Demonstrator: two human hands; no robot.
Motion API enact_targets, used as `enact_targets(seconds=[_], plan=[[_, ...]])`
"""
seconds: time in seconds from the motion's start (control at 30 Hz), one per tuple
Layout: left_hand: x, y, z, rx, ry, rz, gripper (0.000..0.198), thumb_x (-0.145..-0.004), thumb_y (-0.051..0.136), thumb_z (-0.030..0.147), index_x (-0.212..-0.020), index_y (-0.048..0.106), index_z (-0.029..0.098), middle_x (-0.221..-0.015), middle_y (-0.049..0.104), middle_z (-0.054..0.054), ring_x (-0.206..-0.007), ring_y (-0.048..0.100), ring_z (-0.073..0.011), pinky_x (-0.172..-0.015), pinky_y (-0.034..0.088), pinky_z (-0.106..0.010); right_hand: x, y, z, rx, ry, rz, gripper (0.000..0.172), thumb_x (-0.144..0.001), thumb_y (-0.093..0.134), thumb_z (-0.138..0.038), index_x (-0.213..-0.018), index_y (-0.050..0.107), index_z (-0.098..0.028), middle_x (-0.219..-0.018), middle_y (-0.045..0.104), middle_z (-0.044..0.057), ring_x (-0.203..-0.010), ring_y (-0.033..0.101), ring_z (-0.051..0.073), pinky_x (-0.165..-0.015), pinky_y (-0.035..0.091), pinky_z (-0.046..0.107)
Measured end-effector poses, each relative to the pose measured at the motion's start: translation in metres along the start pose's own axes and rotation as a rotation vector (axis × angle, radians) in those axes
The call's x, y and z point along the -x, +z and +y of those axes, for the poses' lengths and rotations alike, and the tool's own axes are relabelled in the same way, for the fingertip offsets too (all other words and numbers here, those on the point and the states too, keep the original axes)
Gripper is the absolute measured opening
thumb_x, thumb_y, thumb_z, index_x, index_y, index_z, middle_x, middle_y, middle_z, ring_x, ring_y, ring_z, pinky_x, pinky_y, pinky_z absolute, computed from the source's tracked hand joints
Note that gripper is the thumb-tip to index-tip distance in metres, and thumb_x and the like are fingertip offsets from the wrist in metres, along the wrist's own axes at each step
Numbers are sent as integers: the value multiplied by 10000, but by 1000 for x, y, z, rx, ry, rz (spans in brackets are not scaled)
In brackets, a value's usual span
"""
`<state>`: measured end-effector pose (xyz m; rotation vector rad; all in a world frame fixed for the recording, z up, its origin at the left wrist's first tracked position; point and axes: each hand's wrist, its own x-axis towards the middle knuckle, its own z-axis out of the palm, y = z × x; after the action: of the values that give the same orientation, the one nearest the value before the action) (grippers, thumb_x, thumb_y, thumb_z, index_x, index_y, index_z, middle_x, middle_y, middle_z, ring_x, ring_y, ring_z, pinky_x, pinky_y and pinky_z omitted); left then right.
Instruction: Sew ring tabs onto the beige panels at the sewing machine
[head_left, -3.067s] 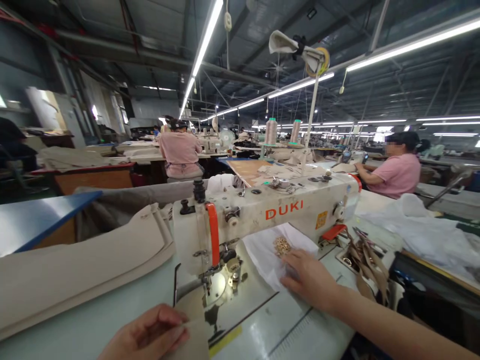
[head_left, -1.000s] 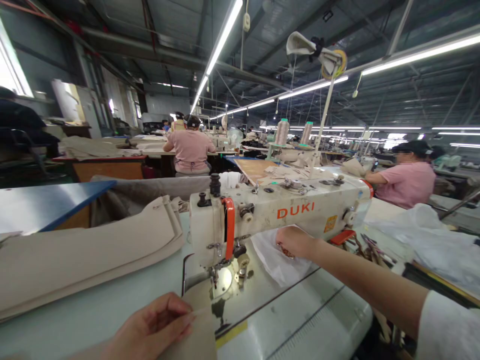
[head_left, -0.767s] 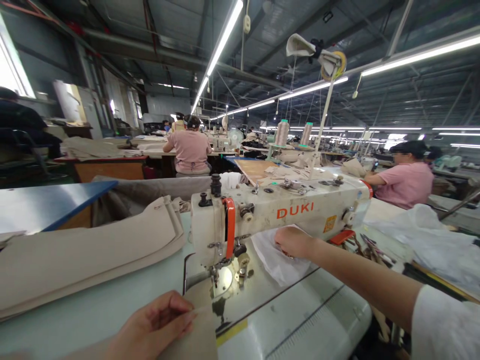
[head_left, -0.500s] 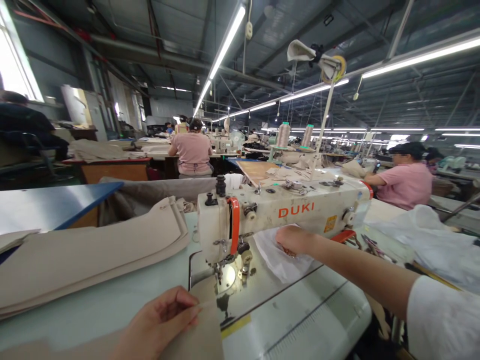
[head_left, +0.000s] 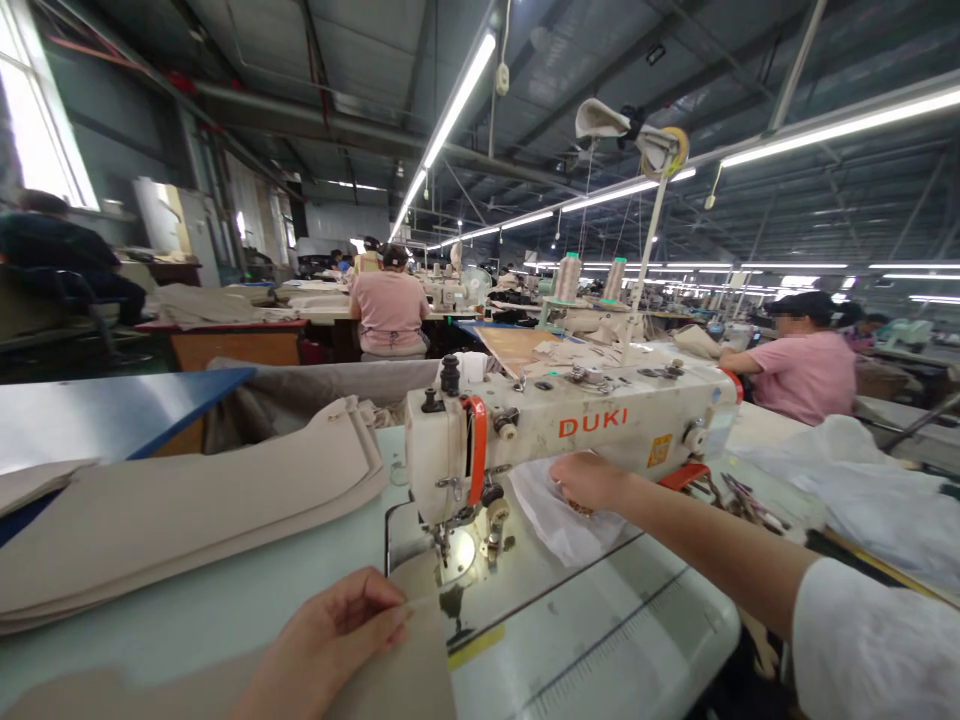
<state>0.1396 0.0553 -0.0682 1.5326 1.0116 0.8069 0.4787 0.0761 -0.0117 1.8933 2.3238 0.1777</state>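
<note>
My left hand (head_left: 341,630) is closed in a pinch on a beige fabric piece (head_left: 416,650) in front of the sewing machine (head_left: 525,430). The fabric's far end lies close to the needle and presser foot (head_left: 448,545). My right hand (head_left: 589,480) reaches under the machine arm into a white plastic bag (head_left: 574,540) resting on the machine bed. Its fingers curl down over small reddish-brown bits in the bag; the fingertips are hidden, and what they hold cannot be made out.
Stacked beige fabric panels (head_left: 225,510) lie left of the machine. Scissors and small tools (head_left: 750,500) sit at the right, beside clear plastic sheeting (head_left: 862,480). Thread cones (head_left: 568,280) stand behind. People in pink tops (head_left: 390,310) sit at other stations.
The view has shifted slightly, so the machine and panels sit a little further right. Both hands keep nearly the same positions, the left on the fabric, the right in the bag.
</note>
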Motion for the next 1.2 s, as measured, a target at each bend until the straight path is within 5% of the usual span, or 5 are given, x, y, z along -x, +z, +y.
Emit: enact_targets(seconds=[0.17,0.3,0.47,0.6,1.2], plan=[[6,3,3,-14,8,26,310,-577,742,477,-609,624,192,-558,636,7,-561,562,-159,-556,422,-246,24,-7,-7,-170,70,142,109,-907,546,-189,-907,631,-122,-900,646,46,-833,619,166,-771,504,347],[19,16,24,25,-31,64,276,-568,736,438,-581,608,194,-533,632,14,-561,574,-161,-569,434,-249,59,-10,-46,-386,-22,225,177,-868,518,-76,-897,671,-160,-863,671,31,-797,617,124,-718,476,215],[24,30,33,113,-33,74,214,-595,720,367,-594,604,187,-530,649,12,-541,571,-140,-570,437,-241,71,2,-118,-1229,-142,288,124,-774,617,-189,-864,702,-189,-787,685,19,-732,623,146,-664,472,235],[28,27,28,155,-26,82,219,-594,742,349,-593,601,182,-518,651,7,-529,578,-141,-557,441,-248,56,10,-152,-1549,-84,232,78,-695,653,-194,-771,666,-183,-674,645,-14,-638,582,132,-621,449,242],[31,17,29,451,-193,-172,341,-599,816,370,-687,564,158,-628,681,-10,-534,602,-118,-567,454,-241,47,7,-149,-1998,-26,-117,323,-545,853,-369,-727,693,-155,-674,656,-11,-602,626,102,-672,506,261]])
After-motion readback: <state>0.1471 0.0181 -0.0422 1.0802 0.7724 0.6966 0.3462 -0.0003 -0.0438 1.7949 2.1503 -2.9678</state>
